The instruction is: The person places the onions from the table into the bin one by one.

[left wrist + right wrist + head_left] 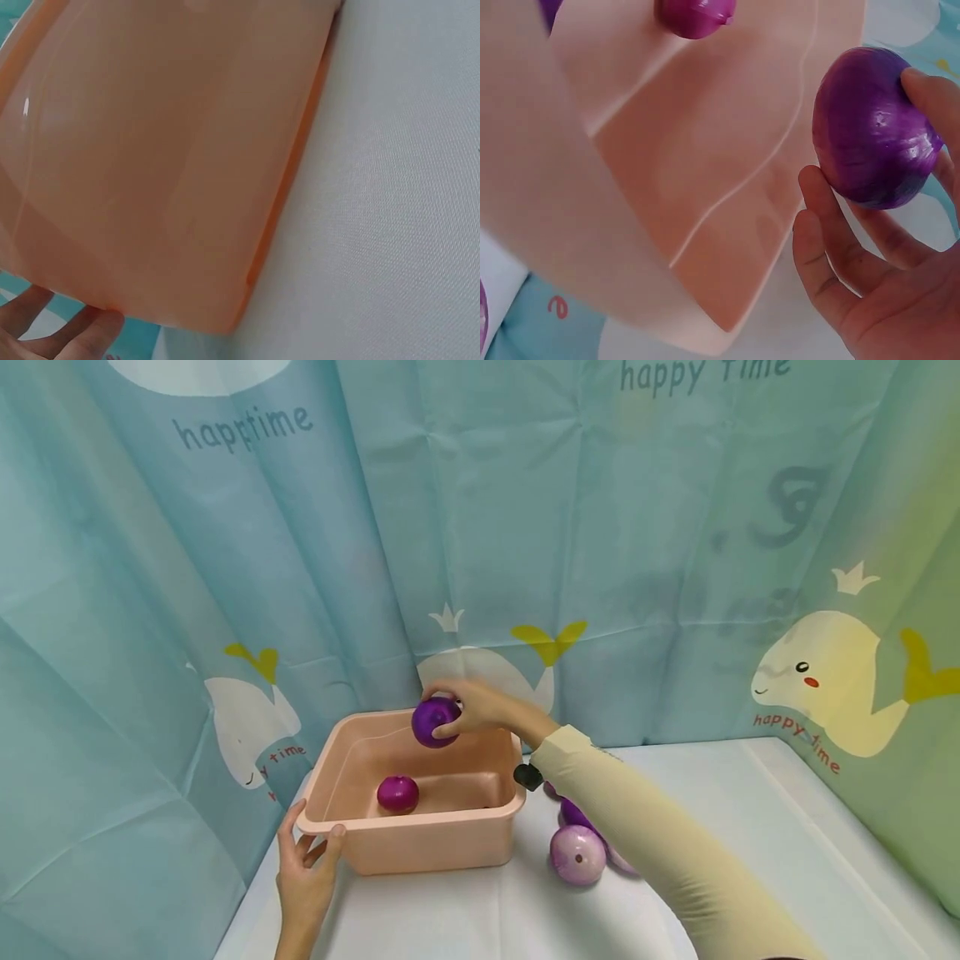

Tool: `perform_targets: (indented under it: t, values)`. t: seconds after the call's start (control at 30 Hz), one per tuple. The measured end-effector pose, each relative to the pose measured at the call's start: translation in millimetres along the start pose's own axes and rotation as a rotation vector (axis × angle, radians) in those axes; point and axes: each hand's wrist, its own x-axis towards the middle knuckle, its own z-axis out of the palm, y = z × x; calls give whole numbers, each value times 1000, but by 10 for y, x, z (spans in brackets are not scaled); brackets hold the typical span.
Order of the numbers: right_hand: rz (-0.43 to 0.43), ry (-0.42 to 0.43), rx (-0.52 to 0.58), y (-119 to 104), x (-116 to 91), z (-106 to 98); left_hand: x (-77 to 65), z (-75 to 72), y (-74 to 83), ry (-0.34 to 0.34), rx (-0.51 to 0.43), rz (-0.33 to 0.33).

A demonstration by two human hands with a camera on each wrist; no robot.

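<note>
My right hand [480, 706] holds a glossy, streaked purple onion [433, 722] between thumb and fingers over the back part of a pale peach plastic bin [427, 847]. In the right wrist view the thumb lies on one side of the onion [877, 127] and fingertips touch its other side. On the bin's floor sits a smaller magenta round vegetable [397, 794]. My left hand [307, 881] grips the bin's front left corner, thumb at the front rim and fingers at the left side. The left wrist view shows these fingers [94, 334] against the bin's edge.
Right of the bin, a pale lilac onion [577, 855] with a brown spot lies on the white table [720, 827]. A dark purple one [573, 814] and others beside it are partly hidden by my right sleeve [660, 827]. A blue whale-print curtain [637, 568] hangs behind.
</note>
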Motion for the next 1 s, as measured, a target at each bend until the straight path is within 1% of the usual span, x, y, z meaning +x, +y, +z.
perform_targets:
  t: [0.2,0.33,0.57,0.83,1.0]
  values:
    - [2,-3,25,12,-2,46,5,5,-9,6,1,21]
    - [8,-17,17,-1,-5,68,1,2,-13,13,2,25]
    - [47,-48,2,-26,-20,108,-6,0,-29,19,3,36]
    - [100,-75,37,-59,-24,98,-3,0,-14,7,9,4]
    - [86,-101,29,-69,-13,85,6,-3,-24,1,3,-4]
